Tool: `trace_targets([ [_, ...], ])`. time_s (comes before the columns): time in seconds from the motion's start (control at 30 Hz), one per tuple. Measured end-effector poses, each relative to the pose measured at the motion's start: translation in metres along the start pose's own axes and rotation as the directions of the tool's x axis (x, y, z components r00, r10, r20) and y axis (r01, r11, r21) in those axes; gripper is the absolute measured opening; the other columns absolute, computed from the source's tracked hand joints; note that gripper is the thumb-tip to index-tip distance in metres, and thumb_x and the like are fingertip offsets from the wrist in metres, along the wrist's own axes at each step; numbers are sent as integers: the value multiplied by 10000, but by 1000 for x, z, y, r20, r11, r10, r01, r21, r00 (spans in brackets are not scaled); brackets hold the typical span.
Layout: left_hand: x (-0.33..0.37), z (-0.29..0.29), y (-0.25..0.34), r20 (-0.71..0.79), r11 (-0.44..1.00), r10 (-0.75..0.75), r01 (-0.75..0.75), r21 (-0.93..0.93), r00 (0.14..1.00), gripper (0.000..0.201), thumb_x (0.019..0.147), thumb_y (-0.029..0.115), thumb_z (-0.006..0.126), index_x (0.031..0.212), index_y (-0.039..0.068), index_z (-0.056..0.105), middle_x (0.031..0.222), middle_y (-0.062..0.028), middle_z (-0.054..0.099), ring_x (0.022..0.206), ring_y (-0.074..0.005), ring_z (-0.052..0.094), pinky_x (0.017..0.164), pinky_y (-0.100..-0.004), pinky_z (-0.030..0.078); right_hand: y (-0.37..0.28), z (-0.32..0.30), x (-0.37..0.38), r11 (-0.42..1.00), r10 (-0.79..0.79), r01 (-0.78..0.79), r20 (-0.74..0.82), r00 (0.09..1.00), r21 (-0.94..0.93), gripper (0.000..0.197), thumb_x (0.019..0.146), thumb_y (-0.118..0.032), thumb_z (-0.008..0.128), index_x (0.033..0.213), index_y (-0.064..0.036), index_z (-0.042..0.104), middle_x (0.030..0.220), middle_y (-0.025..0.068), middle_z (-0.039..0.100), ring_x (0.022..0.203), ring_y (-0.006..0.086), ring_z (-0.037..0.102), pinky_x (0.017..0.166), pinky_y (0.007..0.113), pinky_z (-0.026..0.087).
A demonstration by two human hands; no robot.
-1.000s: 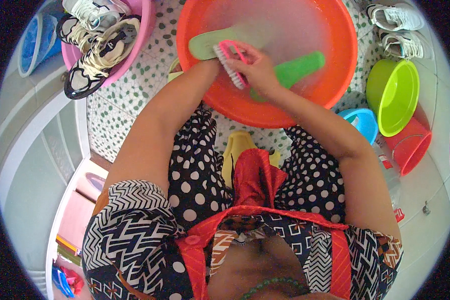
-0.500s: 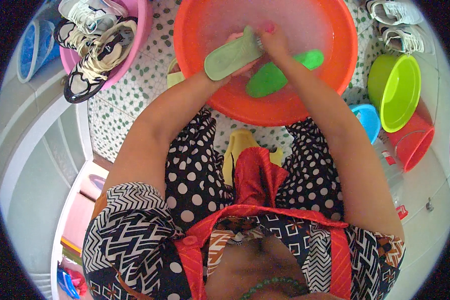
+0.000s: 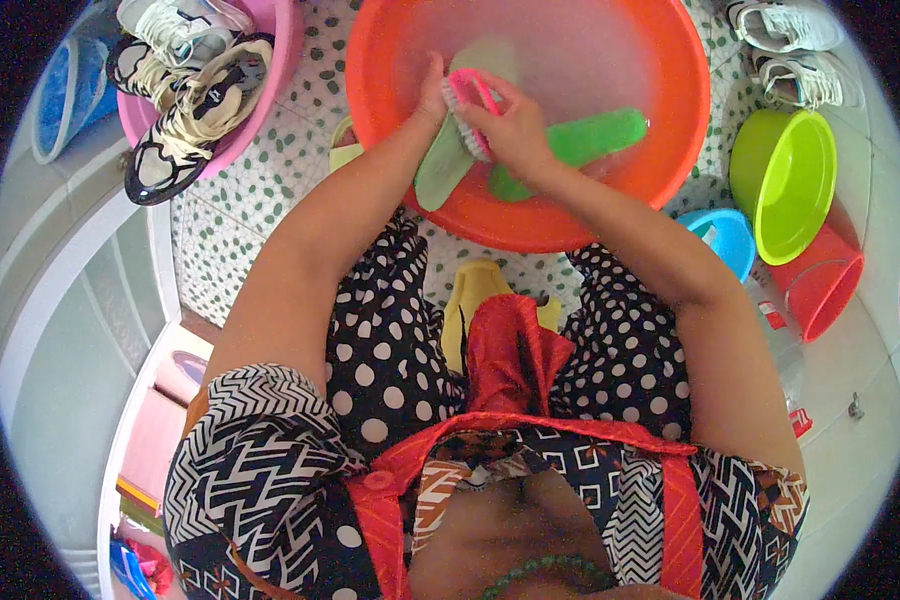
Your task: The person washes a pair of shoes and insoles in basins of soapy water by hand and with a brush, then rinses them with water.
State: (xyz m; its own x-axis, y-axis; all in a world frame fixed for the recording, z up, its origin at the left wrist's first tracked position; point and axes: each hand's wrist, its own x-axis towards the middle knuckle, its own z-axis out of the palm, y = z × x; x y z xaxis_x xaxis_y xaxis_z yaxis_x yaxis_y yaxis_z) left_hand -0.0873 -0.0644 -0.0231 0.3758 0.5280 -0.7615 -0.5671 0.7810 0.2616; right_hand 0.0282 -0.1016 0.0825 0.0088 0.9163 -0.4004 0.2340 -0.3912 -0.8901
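Observation:
My right hand (image 3: pixel 518 130) is closed round a pink scrub brush (image 3: pixel 476 100). Its white bristles rest against the middle of a pale green insole (image 3: pixel 442 178) that slants up over the orange basin (image 3: pixel 625 205). At the insole's left edge, my left hand (image 3: pixel 433 92) grips it with the thumb raised; its other fingers are hidden behind the insole and brush. The insole's far end dips into the cloudy water. To the right, partly beneath my right wrist, a bright green insole (image 3: pixel 598 138) lies in the basin.
A pink basin (image 3: pixel 292 50) of laced shoes (image 3: pixel 195 110) stands at far left beside a blue bin (image 3: pixel 70 100). White shoes (image 3: pixel 795 75), a lime tub (image 3: pixel 800 190), a blue bowl (image 3: pixel 735 240) and a red bucket (image 3: pixel 825 285) line the right wall. A yellow stool (image 3: pixel 475 280) shows between my legs.
The pale green insole has swung to a steeper slant, its near end now closer to me. My right hand has drawn nearer, bringing the brush onto it. The bright green insole has turned slightly.

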Motion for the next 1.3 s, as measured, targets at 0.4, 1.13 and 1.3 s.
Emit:
trace_targets([
  [0.4,-19,25,-4,65,998,5,-1,-57,998,587,839,546,413,1146,55,509,1103,-167,551,953,-337,545,860,-460,435,24,-7,64,985,-30,20,-53,998,-171,458,741,-296,656,1128,-74,556,951,120,637,879,223,602,755,335,473],
  [1.13,-42,77,35,210,905,-128,28,424,969,359,828,180,518,1166,59,497,1088,-123,570,945,-240,576,773,-372,490,-32,-115,67,985,120,-97,167,979,-141,231,772,-255,660,924,-82,645,768,-19,579,668,103,507,601,231,398],
  [1.3,-49,87,67,442,222,429,-567,793,788,318,810,213,570,1074,47,508,1048,-97,548,953,-209,547,793,-342,460,-97,-111,24,822,-386,360,32,922,-442,198,709,-246,704,803,-74,674,753,47,611,653,167,552,600,288,432],
])
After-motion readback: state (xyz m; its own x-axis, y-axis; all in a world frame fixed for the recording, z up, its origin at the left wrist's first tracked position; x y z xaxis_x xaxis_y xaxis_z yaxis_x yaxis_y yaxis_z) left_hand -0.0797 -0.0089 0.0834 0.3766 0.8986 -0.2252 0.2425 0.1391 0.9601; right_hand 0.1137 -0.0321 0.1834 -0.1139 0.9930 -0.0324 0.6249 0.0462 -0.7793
